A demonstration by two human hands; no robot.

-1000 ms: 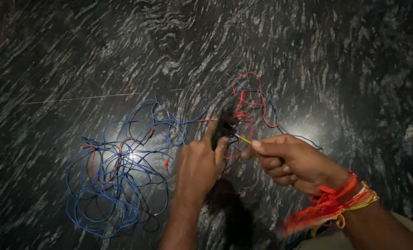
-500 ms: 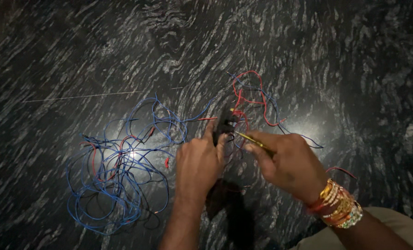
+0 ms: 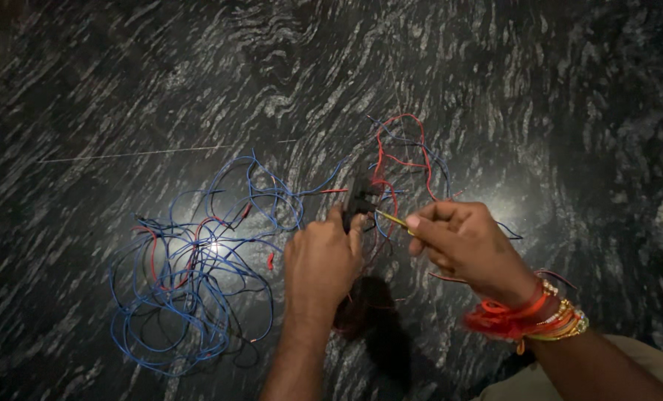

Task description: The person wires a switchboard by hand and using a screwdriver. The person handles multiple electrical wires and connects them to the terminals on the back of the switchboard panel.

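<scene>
Pinching a small black part [image 3: 360, 199] near the middle of the dark marbled desk [image 3: 123, 82], our left hand [image 3: 321, 261] is closed on it (wires trailing); our right hand [image 3: 465, 241] grips a thin yellow tool [image 3: 392, 220] touching it, blue and red wires [image 3: 190, 275] beside.

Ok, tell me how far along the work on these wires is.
Done: nothing looks finished; no wires are sorted or bundled. In hand: the left hand grips a small black part with wires running from it, and the right hand pinches a thin yellowish tool aimed at it. Left: the big blue and red tangle and the smaller red and blue loops lie loose on the dark stone surface.
</scene>
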